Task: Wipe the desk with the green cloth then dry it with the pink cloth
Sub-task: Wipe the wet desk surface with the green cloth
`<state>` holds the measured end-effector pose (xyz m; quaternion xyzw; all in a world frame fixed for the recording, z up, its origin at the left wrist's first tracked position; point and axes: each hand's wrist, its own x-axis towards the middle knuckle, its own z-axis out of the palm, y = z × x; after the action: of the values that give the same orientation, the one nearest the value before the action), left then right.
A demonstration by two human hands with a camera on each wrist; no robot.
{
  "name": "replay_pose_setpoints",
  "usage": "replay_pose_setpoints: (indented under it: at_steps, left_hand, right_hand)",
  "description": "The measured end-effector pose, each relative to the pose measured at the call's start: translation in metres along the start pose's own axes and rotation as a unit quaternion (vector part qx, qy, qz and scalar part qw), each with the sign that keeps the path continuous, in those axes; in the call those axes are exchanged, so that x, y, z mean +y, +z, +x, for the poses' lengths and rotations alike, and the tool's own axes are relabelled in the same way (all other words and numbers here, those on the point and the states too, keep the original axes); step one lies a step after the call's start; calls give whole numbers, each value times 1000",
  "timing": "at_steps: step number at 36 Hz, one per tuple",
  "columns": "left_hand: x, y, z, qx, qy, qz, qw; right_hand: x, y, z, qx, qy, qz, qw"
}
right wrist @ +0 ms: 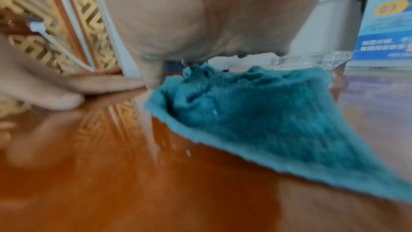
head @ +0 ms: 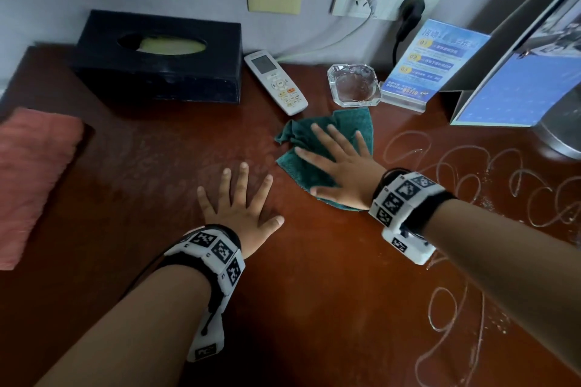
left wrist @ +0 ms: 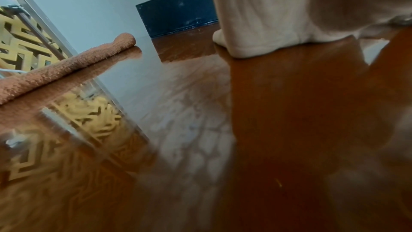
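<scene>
right hand (head: 341, 174) flat, fingers spread, pressing on green cloth (head: 317, 148) near the back of the wooden surface (head: 314, 292), just in front of the ashtray (head: 353, 85) and remote (head: 276, 82). left hand (head: 240, 207) flat, fingers apart, resting on bare surface beside the cloth, holding nothing. pink cloth (head: 31, 173) folded at far left edge, well apart. white looping streaks (head: 465, 173) on the right side.

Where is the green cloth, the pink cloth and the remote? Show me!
green cloth (head: 355, 122): head view, on its bare far corner beyond the fingers.
pink cloth (head: 34, 173): head view, on the middle of its folded top.
remote (head: 276, 82): head view, on its button pad.
</scene>
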<state>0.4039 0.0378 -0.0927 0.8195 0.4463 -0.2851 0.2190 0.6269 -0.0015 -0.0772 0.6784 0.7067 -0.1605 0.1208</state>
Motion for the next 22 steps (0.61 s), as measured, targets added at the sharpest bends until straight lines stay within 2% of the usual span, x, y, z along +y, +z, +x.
replay_pose_setpoints:
  at_steps: [3, 6, 12, 16, 22]
  left_hand:
    - [1, -1, 0, -5, -2, 0, 1000]
    - [0, -1, 1, -5, -2, 1, 1000]
    - [0, 0, 1, -2, -3, 3, 1000]
    - [0, -1, 1, -6, 0, 2, 1000]
    - [0, -1, 1, -7, 2, 1, 1000]
  right_hand:
    - [5, 9, 7, -3, -43, -53, 998]
    - [9, 12, 19, 3, -46, -73, 996]
    - [19, 10, 32, -7, -55, -55, 997]
    - [25, 10, 32, 8, -50, 6, 999]
    - [27, 11, 35, -6, -33, -9, 999]
